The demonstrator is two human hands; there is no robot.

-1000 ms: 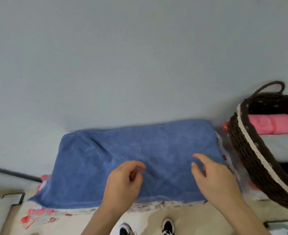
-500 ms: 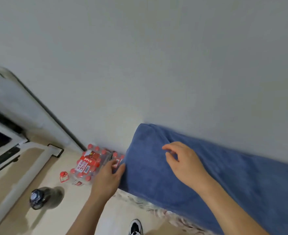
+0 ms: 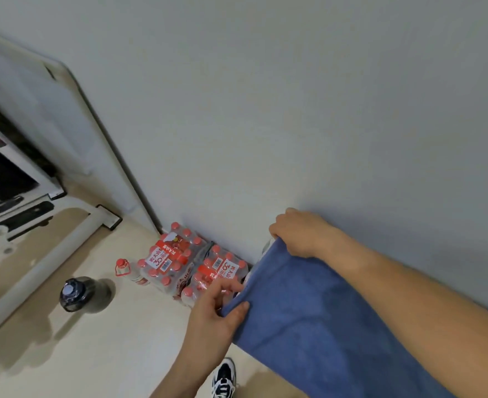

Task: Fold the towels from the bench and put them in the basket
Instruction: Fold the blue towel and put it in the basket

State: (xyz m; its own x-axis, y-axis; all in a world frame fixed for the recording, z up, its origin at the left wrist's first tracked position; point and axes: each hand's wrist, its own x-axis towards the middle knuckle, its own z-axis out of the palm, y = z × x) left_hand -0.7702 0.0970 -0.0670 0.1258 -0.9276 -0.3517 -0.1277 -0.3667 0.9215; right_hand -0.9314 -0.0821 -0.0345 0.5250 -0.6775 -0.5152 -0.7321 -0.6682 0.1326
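A blue towel [image 3: 317, 320] lies spread along the bench against the wall, covering the bench top. My left hand [image 3: 217, 308] pinches the towel's near left corner between thumb and fingers. My right hand [image 3: 300, 234] grips the far left corner next to the wall, fingers curled over the edge. My right forearm crosses above the towel. The basket is out of view.
Two shrink-wrapped packs of red-capped water bottles [image 3: 179, 259] sit on the floor by the wall, left of the bench. A single small bottle [image 3: 126, 270] and a dark bottle [image 3: 74, 293] stand nearby. A white frame [image 3: 50, 242] runs across the floor at left. My shoe [image 3: 224, 377] shows below.
The view swung left, away from the basket. Both hands moved from the towel's middle to its left end and took hold of the two left corners.
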